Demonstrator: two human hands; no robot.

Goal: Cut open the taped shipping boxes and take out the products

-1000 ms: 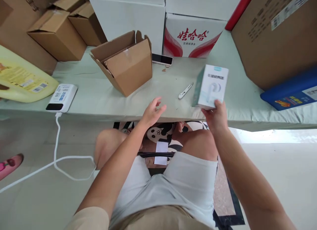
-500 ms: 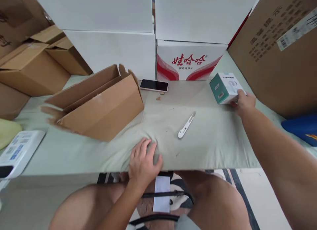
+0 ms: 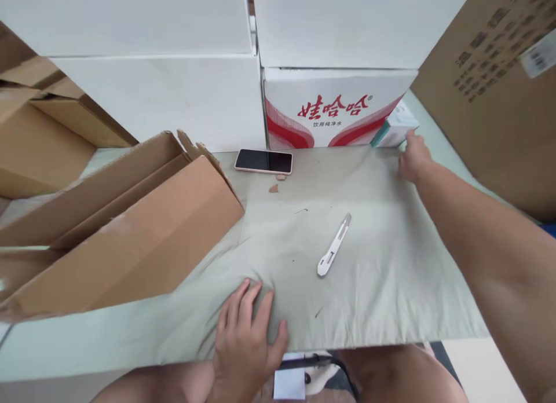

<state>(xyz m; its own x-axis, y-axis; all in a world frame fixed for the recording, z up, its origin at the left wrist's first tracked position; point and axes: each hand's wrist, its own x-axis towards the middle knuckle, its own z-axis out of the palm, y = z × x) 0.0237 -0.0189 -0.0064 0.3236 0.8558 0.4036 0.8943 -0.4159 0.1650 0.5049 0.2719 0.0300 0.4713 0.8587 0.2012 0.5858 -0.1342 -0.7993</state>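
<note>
At the back right, a small white and green box [image 3: 396, 127] stands against the white and red carton [image 3: 319, 110]. My right hand [image 3: 414, 155] is at its near right corner, fingers bent against it; whether they grip it is hard to tell. My left hand [image 3: 247, 333] lies with spread fingers on the cloth at the table's front edge, holding nothing. Between the hands lies a white utility knife [image 3: 333, 246]. An open brown cardboard box [image 3: 143, 241] rests on its side at the left.
A phone [image 3: 263, 161] lies before the stacked white boxes [image 3: 165, 102], with small cardboard scraps [image 3: 273, 189] near it. A large brown carton [image 3: 499, 119] borders the right side. More brown boxes [image 3: 39, 142] stand at the far left.
The small box has moved back, up against the white and red carton, with my right hand following it. The view has shifted closer; my left hand stays on the cloth.
</note>
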